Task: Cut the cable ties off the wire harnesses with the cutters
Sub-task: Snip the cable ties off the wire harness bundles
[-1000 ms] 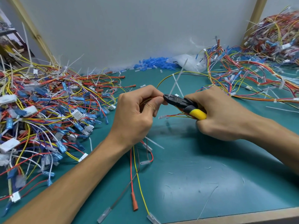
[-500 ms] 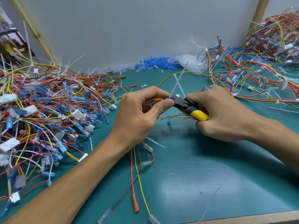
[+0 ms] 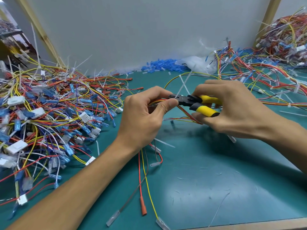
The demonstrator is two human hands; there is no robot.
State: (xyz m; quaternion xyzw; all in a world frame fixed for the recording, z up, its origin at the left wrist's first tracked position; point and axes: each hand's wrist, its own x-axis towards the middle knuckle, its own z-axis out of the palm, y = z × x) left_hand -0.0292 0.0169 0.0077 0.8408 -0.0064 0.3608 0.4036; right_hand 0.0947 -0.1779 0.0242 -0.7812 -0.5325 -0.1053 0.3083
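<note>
Two hands meet above the middle of the bench (image 3: 216,180). The left hand (image 3: 142,117) pinches a thin harness (image 3: 187,114) of red and yellow wires between its thumb and curled fingers. The harness's loose ends trail toward the near edge. The right hand (image 3: 235,110) grips the yellow-handled cutters (image 3: 187,101), handles spread. The cutters' tip is at a white cable tie (image 3: 183,85) on that harness, just beside the left thumb. Heaps of harnesses lie along the left edge (image 3: 49,113) and in the far right corner (image 3: 269,77).
</note>
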